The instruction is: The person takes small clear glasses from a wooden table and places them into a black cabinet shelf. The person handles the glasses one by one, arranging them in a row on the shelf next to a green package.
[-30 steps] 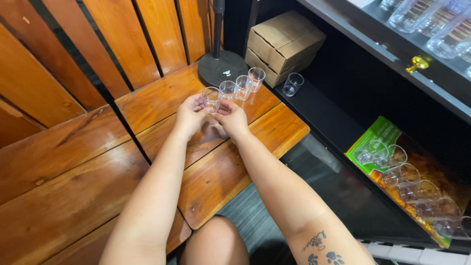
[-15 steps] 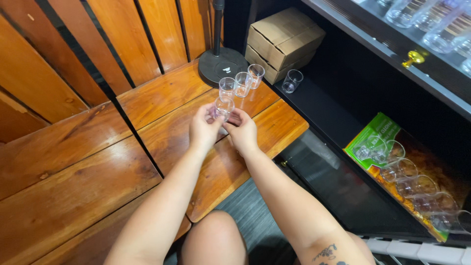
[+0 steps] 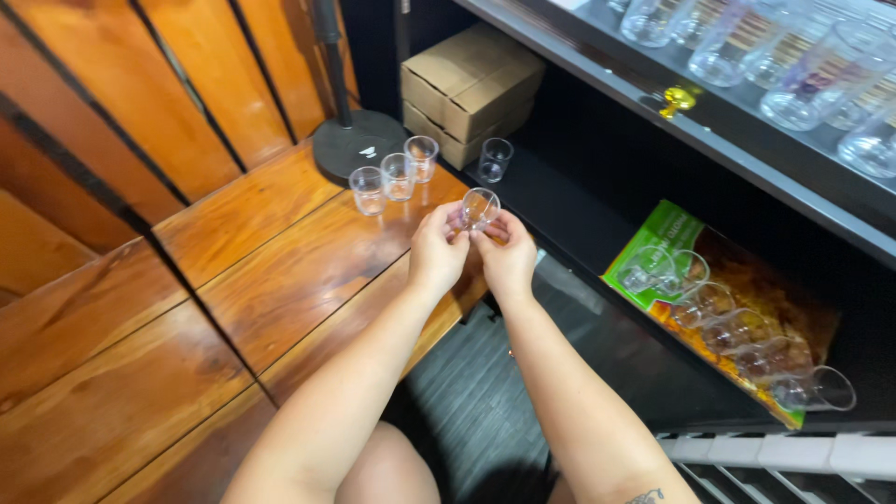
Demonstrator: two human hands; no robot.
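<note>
Two hands: left hand [image 3: 437, 250] and right hand [image 3: 509, 257] are raised together above the edge of the surface [image 3: 280, 252], fingers curled, one small clear cup [image 3: 480, 207] pinched between the fingertips of both.
Surface: wooden planks, reddish, slatted; used as the staging spot, judged from the cups lined up on it.
Shelf: a dark shelf [image 3: 597, 215] is seen to the right, lower than the surface; a cardboard box [image 3: 471, 79] is set at its back corner.
Packet: a green and orange packet [image 3: 719, 308] is laid flat on the shelf, with a row of clear glasses [image 3: 728, 327] lying on their sides across it.
Stand base: a round black base [image 3: 355, 145] is placed at the far end of the surface, pole upright.
Cup row: three clear cups [image 3: 397, 175] are stood upright in a line just beside the base, mouths up, near one another; a fourth cup [image 3: 495, 159] is stood alone on the shelf.
Held cup: tilted, long axis leaning off vertical, mouth turned toward the camera; apparently held at the rim and sides so the inside is shown.
Grip state: both hands partly closed, fingertip hold only, palms kept off the cup.
</note>
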